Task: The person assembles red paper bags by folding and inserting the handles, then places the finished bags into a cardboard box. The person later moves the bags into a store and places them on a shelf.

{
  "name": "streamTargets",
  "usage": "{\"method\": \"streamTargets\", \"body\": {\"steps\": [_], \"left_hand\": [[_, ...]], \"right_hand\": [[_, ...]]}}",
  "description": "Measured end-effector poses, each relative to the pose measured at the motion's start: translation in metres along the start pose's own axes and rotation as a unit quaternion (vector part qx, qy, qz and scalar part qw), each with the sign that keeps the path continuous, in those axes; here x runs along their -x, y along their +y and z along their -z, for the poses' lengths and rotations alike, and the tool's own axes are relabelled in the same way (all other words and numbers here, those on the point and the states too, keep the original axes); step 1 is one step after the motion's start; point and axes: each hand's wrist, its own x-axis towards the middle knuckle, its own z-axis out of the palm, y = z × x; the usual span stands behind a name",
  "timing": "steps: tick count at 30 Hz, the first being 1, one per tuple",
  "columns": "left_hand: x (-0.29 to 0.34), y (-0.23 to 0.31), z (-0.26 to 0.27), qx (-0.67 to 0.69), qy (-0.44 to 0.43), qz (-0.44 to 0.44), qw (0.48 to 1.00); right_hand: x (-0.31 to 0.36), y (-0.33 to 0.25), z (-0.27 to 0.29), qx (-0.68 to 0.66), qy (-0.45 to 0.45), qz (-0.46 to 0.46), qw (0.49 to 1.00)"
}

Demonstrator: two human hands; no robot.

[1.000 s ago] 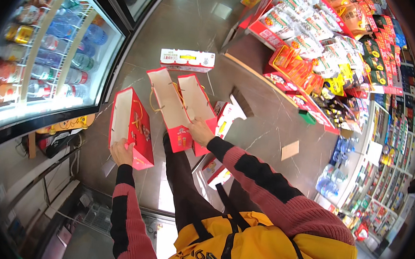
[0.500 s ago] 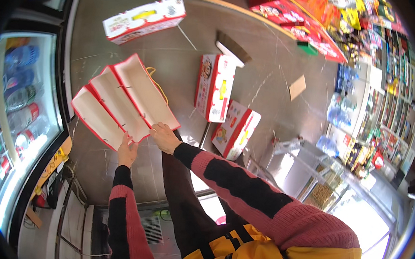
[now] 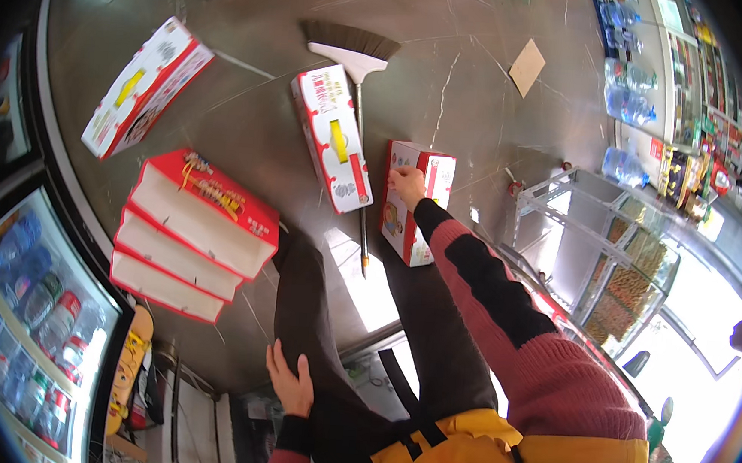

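Note:
My right hand (image 3: 406, 186) is on a red-and-white carton (image 3: 438, 169) by my right leg, its fingers curled at the carton's red edge. My left hand (image 3: 292, 382) is beside my left thigh, fingers spread and holding nothing. In front of my left foot lie several red boxes (image 3: 183, 240), side by side and overlapping, pale hollow insides showing. The uppermost has a yellow cord on its printed face. Another red-and-white carton (image 3: 333, 138) with a yellow handle stands between the boxes and my right hand.
A broom (image 3: 349, 49) lies behind the middle carton, its handle running toward my feet. Another carton (image 3: 147, 87) sits at the far left, near a drinks fridge (image 3: 38, 320). A cardboard piece (image 3: 527, 68) is on the floor. On the right stands a metal-framed rack (image 3: 563, 193).
Both hands have left the red boxes, which now lie lower with a printed face showing. My right hand has moved right to a carton; my left has drawn back toward my thigh.

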Motion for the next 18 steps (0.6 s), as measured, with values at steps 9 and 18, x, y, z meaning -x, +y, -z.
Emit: {"method": "streamTargets", "body": {"steps": [9, 18], "left_hand": [[-0.041, 0.059, 0.002, -0.187, 0.007, -0.032, 0.982], [-0.040, 0.055, -0.006, -0.280, 0.013, -0.089, 0.956]], "right_hand": [[-0.131, 0.103, -0.110, 0.266, 0.030, 0.037, 0.963], [-0.072, 0.089, -0.089, -0.011, 0.077, 0.073, 0.994]]}}
